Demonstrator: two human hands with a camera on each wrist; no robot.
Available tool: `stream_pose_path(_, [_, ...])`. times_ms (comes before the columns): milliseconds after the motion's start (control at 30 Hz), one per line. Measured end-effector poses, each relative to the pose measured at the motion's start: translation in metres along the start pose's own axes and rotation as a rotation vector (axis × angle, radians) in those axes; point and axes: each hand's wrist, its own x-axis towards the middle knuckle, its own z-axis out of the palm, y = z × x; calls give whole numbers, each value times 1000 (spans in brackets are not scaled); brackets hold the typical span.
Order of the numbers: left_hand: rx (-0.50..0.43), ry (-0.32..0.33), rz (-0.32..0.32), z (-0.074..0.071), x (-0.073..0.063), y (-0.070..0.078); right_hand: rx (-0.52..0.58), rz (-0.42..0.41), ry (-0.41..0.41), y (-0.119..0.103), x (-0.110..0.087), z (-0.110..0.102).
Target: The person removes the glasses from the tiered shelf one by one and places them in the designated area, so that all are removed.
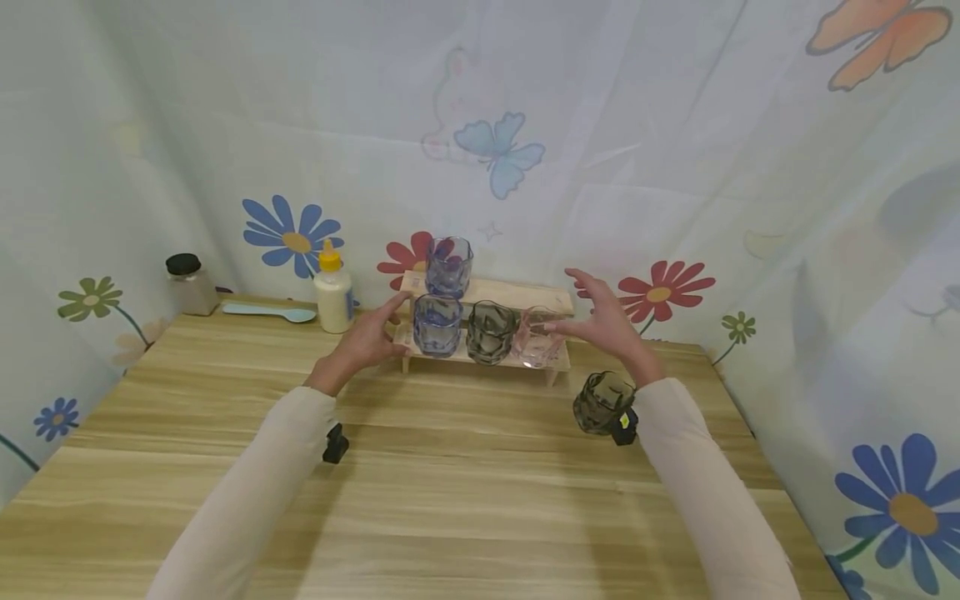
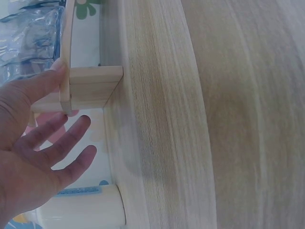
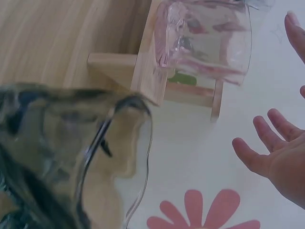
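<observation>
A small two-tier wooden rack (image 1: 517, 293) stands at the back of the table. One bluish glass (image 1: 448, 268) is on its upper tier. On the lower tier are another bluish glass (image 1: 437, 327), a dark grey glass (image 1: 491, 333) and a pink glass (image 1: 537, 340). My left hand (image 1: 363, 337) is at the rack's left end, its thumb against the lower shelf (image 2: 66, 86) and the other fingers spread. My right hand (image 1: 600, 321), fingers apart and holding nothing, hovers by the pink glass (image 3: 205, 40). Below the right wrist is a second dark glass (image 1: 602, 402).
Left of the rack stands a cream bottle (image 1: 333, 296) with a yellow cap. Beside it lie a light blue spoon (image 1: 273, 312) and, farther left, a jar (image 1: 193, 292) with a black lid. A patterned curtain (image 1: 360, 158) hangs right behind the table (image 1: 450, 483).
</observation>
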Motion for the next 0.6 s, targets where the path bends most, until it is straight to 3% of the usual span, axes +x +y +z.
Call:
stream_pose_path(200, [-3,11,-3,0,-1,-3,15,-60,7,-7,23,18])
stream_pose_path(600, [-1,16,19,2,1,-3,56,-74,6,-28,52,40])
